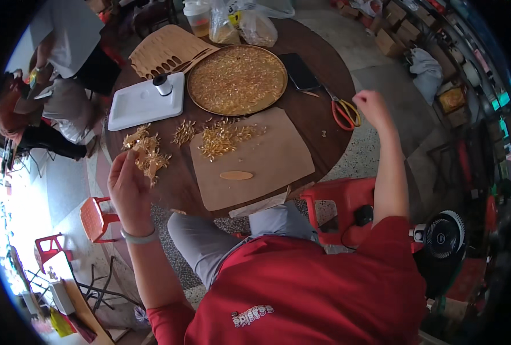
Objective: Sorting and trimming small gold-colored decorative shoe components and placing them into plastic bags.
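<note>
My left hand (130,187) is at the left table edge, its fingers pinched together beside a heap of gold, leaf-like pieces (151,158). Anything between the fingertips blends in with the heap. My right hand (372,107) is raised off the right table edge, fingers closed; what they hold, if anything, is too small to make out. Just left of it lie scissors with red and yellow handles (346,114). In front of me a brown sheet (267,187) bears a tan, pointed oval piece (236,175) and a pile of gold slivers (221,141).
A round tray (193,95) of gold bits stands mid-table. Around it are a white lid-like tray (132,109) with a thread spool (162,85), a tan cut-out board (157,49), a dark phone (298,72) and plastic bags (258,29). A red stool (344,201) stands at right.
</note>
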`<state>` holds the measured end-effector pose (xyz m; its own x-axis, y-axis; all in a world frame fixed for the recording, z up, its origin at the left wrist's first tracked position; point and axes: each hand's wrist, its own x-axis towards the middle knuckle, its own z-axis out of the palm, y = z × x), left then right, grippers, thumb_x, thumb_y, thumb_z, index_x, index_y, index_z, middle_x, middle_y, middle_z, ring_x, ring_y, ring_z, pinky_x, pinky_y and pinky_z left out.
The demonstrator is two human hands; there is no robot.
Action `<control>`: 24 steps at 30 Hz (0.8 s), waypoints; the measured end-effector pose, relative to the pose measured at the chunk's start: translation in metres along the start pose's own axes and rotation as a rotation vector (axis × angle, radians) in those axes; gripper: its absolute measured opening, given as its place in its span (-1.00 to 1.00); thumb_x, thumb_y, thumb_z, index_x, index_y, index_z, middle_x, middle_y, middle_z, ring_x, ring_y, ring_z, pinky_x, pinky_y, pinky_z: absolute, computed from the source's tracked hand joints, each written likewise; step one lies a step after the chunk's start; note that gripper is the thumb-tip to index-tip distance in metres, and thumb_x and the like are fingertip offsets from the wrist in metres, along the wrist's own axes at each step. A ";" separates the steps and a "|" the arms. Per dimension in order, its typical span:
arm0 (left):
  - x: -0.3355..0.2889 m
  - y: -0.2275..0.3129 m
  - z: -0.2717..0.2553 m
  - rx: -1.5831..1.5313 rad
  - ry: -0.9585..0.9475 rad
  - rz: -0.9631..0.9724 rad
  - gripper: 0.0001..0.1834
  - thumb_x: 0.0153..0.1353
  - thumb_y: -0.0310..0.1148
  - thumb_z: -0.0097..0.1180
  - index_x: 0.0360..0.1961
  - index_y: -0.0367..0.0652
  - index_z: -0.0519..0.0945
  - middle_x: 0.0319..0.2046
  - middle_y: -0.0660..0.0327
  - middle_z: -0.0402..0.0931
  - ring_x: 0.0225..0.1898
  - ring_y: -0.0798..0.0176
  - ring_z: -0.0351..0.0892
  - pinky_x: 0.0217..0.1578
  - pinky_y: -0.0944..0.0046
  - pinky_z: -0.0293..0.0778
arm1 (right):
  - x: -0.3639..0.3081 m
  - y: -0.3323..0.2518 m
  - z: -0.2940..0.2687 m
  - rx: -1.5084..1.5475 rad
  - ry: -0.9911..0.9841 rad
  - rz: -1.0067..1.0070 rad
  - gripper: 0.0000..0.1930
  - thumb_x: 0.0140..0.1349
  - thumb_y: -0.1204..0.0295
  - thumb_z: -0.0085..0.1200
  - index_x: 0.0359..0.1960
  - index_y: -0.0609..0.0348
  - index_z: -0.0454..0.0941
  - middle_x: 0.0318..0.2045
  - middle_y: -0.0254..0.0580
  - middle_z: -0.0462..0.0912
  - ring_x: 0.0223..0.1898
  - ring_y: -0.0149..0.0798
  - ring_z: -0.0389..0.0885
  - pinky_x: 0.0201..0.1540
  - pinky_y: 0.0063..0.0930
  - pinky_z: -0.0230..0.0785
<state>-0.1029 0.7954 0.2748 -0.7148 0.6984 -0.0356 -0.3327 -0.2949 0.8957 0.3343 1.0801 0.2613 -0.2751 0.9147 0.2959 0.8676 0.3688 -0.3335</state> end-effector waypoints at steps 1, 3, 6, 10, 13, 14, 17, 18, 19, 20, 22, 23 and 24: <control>-0.008 0.004 0.004 0.013 0.050 0.006 -0.93 0.16 -0.46 0.03 -0.35 -0.22 0.52 -0.72 0.45 0.29 -0.78 0.60 0.15 -0.82 0.55 0.02 | -0.008 -0.006 0.005 -0.062 -0.078 0.005 -0.77 0.10 0.30 0.03 -0.39 0.25 0.54 -0.45 0.00 0.58 -0.38 -0.06 0.56 -0.32 -0.33 0.35; -0.017 0.010 0.009 0.059 0.058 0.007 -0.92 0.15 -0.44 0.04 -0.36 -0.22 0.51 -0.72 0.44 0.30 -0.78 0.60 0.18 -0.82 0.55 0.05 | -0.021 -0.019 0.016 -0.189 -0.145 0.008 -0.75 0.07 0.28 0.05 -0.45 0.26 0.52 -0.48 0.02 0.55 -0.39 0.03 0.53 -0.31 -0.25 0.34; -0.016 0.011 0.003 0.176 -0.022 0.039 -0.89 0.14 -0.40 0.07 -0.37 -0.22 0.51 -0.72 0.43 0.30 -0.76 0.58 0.23 -0.81 0.55 0.08 | -0.037 -0.014 0.029 -0.219 -0.006 -0.087 -0.71 0.04 0.25 0.10 -0.50 0.29 0.48 -0.54 0.03 0.51 -0.41 0.08 0.50 -0.35 -0.20 0.32; -0.024 0.026 -0.008 0.231 0.026 0.084 -0.87 0.13 -0.39 0.07 -0.36 -0.23 0.51 -0.70 0.43 0.32 -0.77 0.58 0.21 -0.81 0.55 0.07 | -0.040 -0.036 0.020 -0.261 -0.214 0.061 -0.76 0.04 0.31 0.07 -0.44 0.29 0.51 -0.52 0.03 0.54 -0.40 0.05 0.52 -0.39 -0.20 0.31; -0.027 0.040 -0.009 0.307 0.033 0.118 -0.86 0.14 -0.40 0.06 -0.35 -0.27 0.52 -0.64 0.41 0.39 -0.69 0.59 0.29 -0.71 0.57 0.19 | -0.045 0.003 0.023 0.041 -0.161 0.115 -0.74 0.07 0.30 0.05 -0.37 0.29 0.48 -0.58 -0.09 0.52 -0.48 -0.17 0.53 -0.42 -0.35 0.34; -0.028 0.046 -0.011 0.314 0.053 0.131 -0.86 0.14 -0.40 0.06 -0.35 -0.27 0.52 -0.64 0.41 0.39 -0.69 0.59 0.29 -0.71 0.57 0.19 | -0.050 -0.009 0.022 0.054 -0.167 0.095 -0.74 0.07 0.30 0.05 -0.37 0.29 0.48 -0.58 -0.09 0.52 -0.48 -0.17 0.53 -0.42 -0.35 0.34; -0.031 0.060 -0.015 0.388 0.041 0.209 -0.85 0.14 -0.42 0.05 -0.34 -0.31 0.53 -0.55 0.37 0.46 -0.55 0.57 0.37 -0.55 0.57 0.31 | -0.076 -0.052 0.003 0.950 -0.107 0.048 -0.71 0.17 0.24 -0.03 -0.25 0.24 0.44 -0.57 -0.25 0.48 -0.54 -0.42 0.47 -0.44 -0.55 0.35; -0.030 0.062 -0.017 0.392 0.042 0.212 -0.85 0.14 -0.42 0.05 -0.34 -0.31 0.53 -0.55 0.37 0.46 -0.55 0.57 0.37 -0.55 0.57 0.31 | -0.082 -0.070 0.003 0.955 -0.108 0.048 -0.71 0.17 0.24 -0.03 -0.25 0.24 0.44 -0.57 -0.25 0.48 -0.54 -0.42 0.47 -0.44 -0.55 0.35; -0.028 0.063 -0.020 0.414 0.036 0.231 -0.85 0.14 -0.43 0.05 -0.34 -0.32 0.53 -0.53 0.36 0.47 -0.52 0.57 0.38 -0.50 0.56 0.32 | -0.089 -0.093 0.004 1.090 -0.222 -0.024 -0.61 0.14 0.13 -0.02 -0.19 0.22 0.39 -0.51 -0.30 0.46 -0.56 -0.47 0.44 -0.47 -0.62 0.32; -0.028 0.064 -0.022 0.431 0.032 0.250 -0.85 0.14 -0.43 0.06 -0.34 -0.32 0.53 -0.51 0.35 0.48 -0.49 0.56 0.39 -0.46 0.55 0.33 | -0.094 -0.116 0.003 1.219 -0.339 -0.102 -0.51 0.12 0.03 0.00 -0.14 0.21 0.34 -0.46 -0.35 0.44 -0.58 -0.51 0.42 -0.51 -0.70 0.29; -0.027 0.065 -0.025 0.448 0.033 0.270 -0.85 0.14 -0.44 0.06 -0.35 -0.33 0.54 -0.50 0.34 0.49 -0.45 0.56 0.40 -0.42 0.55 0.34 | -0.096 -0.167 0.002 1.216 -0.686 0.015 -0.52 0.13 0.01 -0.02 -0.18 0.22 0.37 -0.51 -0.35 0.42 -0.61 -0.53 0.39 -0.51 -0.71 0.28; -0.027 0.065 -0.025 0.463 0.035 0.282 -0.85 0.13 -0.44 0.06 -0.35 -0.33 0.54 -0.50 0.34 0.49 -0.46 0.56 0.40 -0.42 0.54 0.34 | -0.098 -0.189 0.006 1.238 -0.858 0.023 -0.55 0.15 0.04 -0.03 -0.19 0.22 0.37 -0.51 -0.35 0.42 -0.62 -0.52 0.38 -0.51 -0.69 0.27; -0.027 0.065 -0.026 0.478 0.039 0.294 -0.85 0.13 -0.44 0.06 -0.35 -0.33 0.54 -0.50 0.34 0.50 -0.46 0.56 0.39 -0.42 0.54 0.34 | -0.099 -0.209 0.012 1.253 -1.032 0.030 -0.57 0.16 0.07 -0.05 -0.20 0.22 0.38 -0.52 -0.35 0.42 -0.62 -0.52 0.38 -0.52 -0.67 0.25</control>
<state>-0.1213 0.7403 0.3228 -0.7604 0.6043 0.2379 0.1934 -0.1389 0.9712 0.1754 0.9143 0.2904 -0.8589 0.4493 -0.2457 0.1563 -0.2269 -0.9613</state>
